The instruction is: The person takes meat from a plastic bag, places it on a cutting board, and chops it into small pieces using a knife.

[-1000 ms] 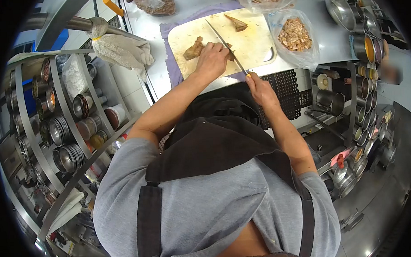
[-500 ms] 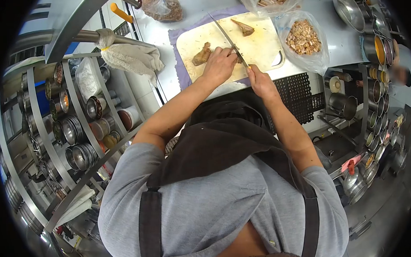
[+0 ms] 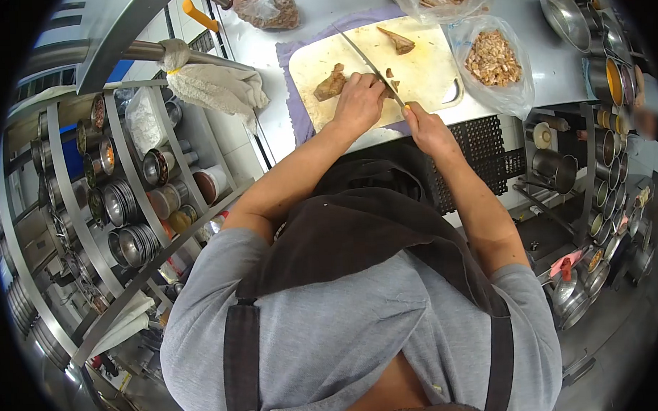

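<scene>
On the table (image 3: 556,63) lies a cutting board (image 3: 431,68); across it slants a knife (image 3: 371,65), handle wrapped by my right hand's (image 3: 431,134) fingers. My left hand (image 3: 358,103) curls beside the blade, its hold hidden from me. Just left, the brown meat chunk (image 3: 329,86) looks soft, slippery, best pinned at its broad end; scraps (image 3: 389,73) lie right of the blade.

Worktop (image 3: 561,74): metal, smooth, reflective. Cutting board (image 3: 429,53): pale, apparently plastic, matt, with surface marks. Purple cloth (image 3: 294,91): matt, creased textile. Knife (image 3: 366,59): smooth metal blade. Clear bag (image 3: 517,101): thin plastic, glossy, crinkled. Hanging towel (image 3: 220,87): rough cloth, matt. Bowl (image 3: 565,16): metal, polished. Apron (image 3: 337,238): dark woven-looking fabric, matt. Shirt (image 3: 348,332): soft grey cloth, matt.
</scene>
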`<state>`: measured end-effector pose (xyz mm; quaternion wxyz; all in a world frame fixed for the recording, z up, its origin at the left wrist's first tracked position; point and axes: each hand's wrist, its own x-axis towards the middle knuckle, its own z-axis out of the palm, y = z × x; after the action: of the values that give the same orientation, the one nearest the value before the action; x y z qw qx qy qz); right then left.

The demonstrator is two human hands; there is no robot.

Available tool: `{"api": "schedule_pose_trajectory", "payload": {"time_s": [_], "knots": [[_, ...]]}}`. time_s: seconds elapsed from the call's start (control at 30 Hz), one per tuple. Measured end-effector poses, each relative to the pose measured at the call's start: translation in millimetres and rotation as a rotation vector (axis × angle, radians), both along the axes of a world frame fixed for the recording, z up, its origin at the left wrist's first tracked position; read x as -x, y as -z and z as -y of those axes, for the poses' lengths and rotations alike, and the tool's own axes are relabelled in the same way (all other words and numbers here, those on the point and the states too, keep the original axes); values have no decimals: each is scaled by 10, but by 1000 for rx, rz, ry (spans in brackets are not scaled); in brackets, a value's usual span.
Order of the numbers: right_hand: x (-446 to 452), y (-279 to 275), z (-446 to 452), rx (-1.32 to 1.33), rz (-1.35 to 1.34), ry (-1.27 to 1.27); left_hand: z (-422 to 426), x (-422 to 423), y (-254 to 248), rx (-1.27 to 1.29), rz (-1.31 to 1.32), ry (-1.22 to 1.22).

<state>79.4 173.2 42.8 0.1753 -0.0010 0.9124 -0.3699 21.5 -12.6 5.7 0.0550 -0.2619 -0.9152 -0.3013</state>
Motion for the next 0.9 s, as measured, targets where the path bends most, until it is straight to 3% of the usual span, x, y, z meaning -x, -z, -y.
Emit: {"api": "schedule_pose_trajectory", "payload": {"time_s": [0.2, 0.47, 0.63, 0.9], "knots": [[284, 197, 243, -65, -62, 15, -4, 24, 57, 5, 10, 11], [176, 94, 153, 51, -59, 100, 122, 35, -107, -111, 75, -7], [78, -46, 135, 48, -47, 79, 204, 156, -73, 98, 41, -22], [54, 205, 223, 8, 25, 46, 211, 149, 28, 28, 73, -24]]}}
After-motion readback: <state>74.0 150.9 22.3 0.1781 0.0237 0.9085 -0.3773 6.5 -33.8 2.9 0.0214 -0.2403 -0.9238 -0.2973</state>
